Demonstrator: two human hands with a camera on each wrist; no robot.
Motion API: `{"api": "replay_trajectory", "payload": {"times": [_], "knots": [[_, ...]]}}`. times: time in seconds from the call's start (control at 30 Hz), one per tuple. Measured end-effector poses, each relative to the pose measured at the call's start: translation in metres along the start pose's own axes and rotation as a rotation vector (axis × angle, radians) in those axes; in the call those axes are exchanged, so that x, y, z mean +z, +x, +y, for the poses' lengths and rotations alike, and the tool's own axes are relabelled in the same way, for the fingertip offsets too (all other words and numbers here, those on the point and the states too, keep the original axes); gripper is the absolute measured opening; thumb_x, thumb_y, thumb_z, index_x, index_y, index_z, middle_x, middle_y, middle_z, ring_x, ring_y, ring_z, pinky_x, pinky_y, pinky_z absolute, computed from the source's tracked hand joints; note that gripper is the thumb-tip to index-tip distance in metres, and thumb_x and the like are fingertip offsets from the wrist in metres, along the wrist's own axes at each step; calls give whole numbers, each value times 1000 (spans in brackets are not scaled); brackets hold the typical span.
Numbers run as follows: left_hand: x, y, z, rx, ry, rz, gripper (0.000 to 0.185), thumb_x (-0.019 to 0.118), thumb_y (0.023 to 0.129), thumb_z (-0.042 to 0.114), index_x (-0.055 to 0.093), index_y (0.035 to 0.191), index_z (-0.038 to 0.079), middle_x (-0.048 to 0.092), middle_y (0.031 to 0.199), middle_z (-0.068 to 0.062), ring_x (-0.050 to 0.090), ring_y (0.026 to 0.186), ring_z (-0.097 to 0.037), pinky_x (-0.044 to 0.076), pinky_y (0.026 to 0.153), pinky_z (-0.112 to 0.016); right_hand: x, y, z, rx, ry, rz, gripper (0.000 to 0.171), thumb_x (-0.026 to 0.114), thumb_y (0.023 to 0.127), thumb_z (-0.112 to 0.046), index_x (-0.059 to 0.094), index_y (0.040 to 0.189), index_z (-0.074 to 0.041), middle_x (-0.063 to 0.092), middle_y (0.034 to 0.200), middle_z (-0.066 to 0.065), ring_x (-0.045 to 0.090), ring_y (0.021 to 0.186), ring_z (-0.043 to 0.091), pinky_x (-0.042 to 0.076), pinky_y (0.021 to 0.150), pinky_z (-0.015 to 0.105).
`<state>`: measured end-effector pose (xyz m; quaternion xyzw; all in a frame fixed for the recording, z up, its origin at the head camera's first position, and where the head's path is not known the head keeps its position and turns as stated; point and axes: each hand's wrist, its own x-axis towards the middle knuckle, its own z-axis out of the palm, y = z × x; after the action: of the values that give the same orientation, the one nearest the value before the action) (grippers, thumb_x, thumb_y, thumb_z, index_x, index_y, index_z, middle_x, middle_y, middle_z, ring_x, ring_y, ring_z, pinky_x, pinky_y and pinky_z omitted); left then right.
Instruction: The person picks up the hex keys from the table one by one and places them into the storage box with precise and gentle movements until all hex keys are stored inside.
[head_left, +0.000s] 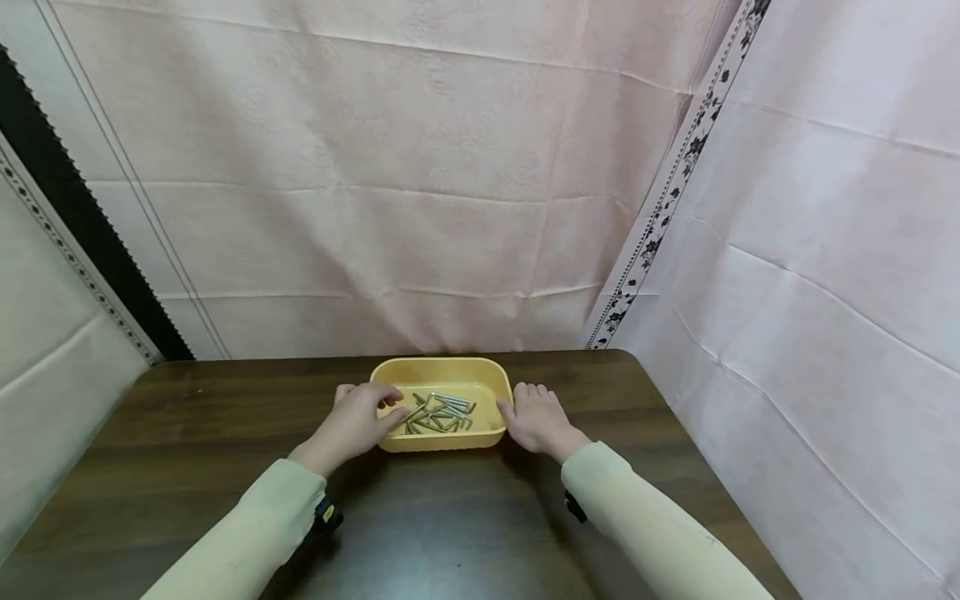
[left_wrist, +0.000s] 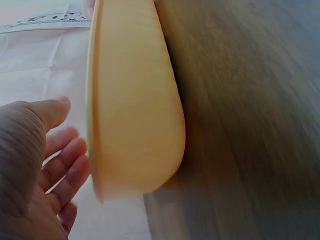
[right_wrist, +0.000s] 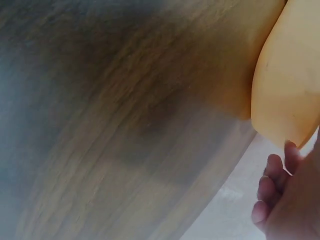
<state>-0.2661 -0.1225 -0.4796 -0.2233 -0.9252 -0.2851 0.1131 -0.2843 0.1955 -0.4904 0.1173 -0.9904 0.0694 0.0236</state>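
A yellow rectangular tray stands near the far edge of the table. In it lies a loose pile of thin metal fasteners, gold and silver, that look like screws or nails. My left hand reaches over the tray's left rim, fingers bent loosely and thumb apart from them, beside the pile. In the left wrist view nothing shows between that hand's thumb and fingers. On the other side, my right hand lies with fingers extended and the thumb at the right rim; it holds nothing.
The dark wooden table has rounded far corners. Behind it hangs a pale pink cloth, and a white cloth with a dark floral border hangs on the right. A dark wrist device sits at the left cuff.
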Motion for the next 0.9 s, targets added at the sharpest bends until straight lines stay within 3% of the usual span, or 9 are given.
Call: {"api": "replay_trajectory", "payload": {"times": [0.2,0.43,0.6,0.9], "knots": [[-17,-19,-8,-34,110,56,55,62,90,50,61,124,7,60,116,-8,55,103,-28,24,90,-51,-4,-4,5,-79,-27,167,43,34,101,-49,50,98,-9,43,86,4,44,86,25,35,78,40],[-27,-38,-14,-77,265,94,76,58,89,57,43,142,4,42,139,-22,34,128,-43,20,98,-60,-9,-10,1,-168,-99,271,51,35,101,-48,51,123,-5,51,112,10,47,105,29,37,90,45],[-31,-47,-19,-128,352,81,87,52,90,61,28,151,4,22,152,-26,14,138,-50,8,105,-65,-9,-10,-4,-186,-119,249,62,32,100,-53,40,142,-8,45,137,13,39,128,30,30,103,48],[-31,-44,-29,-195,401,73,93,46,88,70,24,153,7,14,156,-25,5,139,-53,-3,104,-68,-12,-6,-10,-165,-165,235,72,39,97,-56,24,154,-16,28,155,12,21,142,33,18,110,54]]}}
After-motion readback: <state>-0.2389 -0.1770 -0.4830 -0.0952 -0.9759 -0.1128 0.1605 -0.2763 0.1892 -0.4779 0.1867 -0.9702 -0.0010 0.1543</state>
